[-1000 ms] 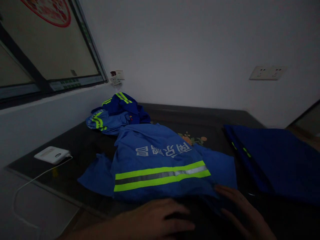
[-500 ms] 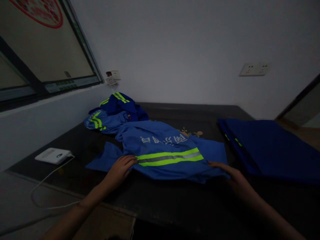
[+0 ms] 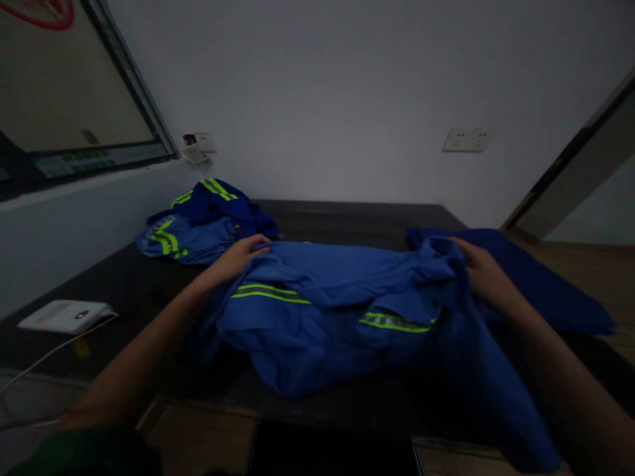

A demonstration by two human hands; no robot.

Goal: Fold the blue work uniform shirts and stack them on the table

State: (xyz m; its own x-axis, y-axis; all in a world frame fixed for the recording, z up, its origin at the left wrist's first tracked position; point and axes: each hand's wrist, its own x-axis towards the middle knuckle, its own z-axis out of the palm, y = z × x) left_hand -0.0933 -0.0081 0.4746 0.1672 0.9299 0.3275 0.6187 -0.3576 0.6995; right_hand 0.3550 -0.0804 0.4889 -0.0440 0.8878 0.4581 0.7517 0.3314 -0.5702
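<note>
A blue work jacket with yellow-green reflective strips spreads between my hands above the dark table. My left hand is closed on its upper left edge. At the upper right, my right hand grips a bunched part of the cloth; some of its fingers are hidden behind the fabric. One sleeve hangs down at the right, past the table's front edge. The strips on the front show, while the lettering seen earlier is out of sight.
Crumpled blue garments with reflective strips lie at the back left. Folded dark blue cloth lies at the right. A white device with a cable sits at the left. Wall sockets are behind the table.
Both hands have moved up and away from me, lifting the jacket's edge. The lettered side and its wide strip have turned out of view; the side with narrower strips now shows.
</note>
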